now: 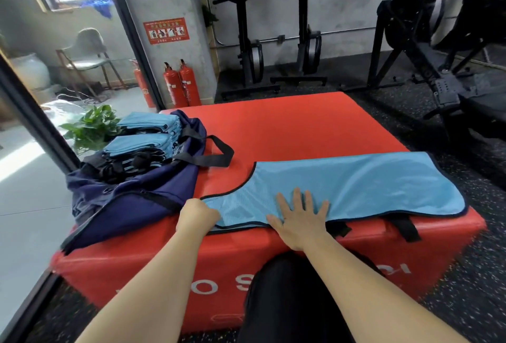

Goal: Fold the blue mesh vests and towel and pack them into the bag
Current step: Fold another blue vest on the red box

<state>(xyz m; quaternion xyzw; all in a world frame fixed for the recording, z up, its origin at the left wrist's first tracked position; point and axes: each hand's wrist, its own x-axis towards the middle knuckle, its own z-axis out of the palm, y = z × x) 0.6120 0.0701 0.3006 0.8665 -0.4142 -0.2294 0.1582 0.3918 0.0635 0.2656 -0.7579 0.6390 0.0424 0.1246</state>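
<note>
A light-blue mesh vest with dark piping (356,186) is laid flat across the near part of a red padded box (287,129). Its left strap end is gripped by the curled fingers of the left hand (197,215). The right hand (298,219) is pressed flat on it, fingers straight and spread. Folded blue vests (142,134) are stacked in the open navy fabric bag (131,200) at the left.

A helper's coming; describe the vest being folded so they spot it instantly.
Find the big red padded box. Along its near edge lies a light blue vest, the right hand flat on it. Unlike the folded stacks in the navy bag, it lies spread out.
</note>
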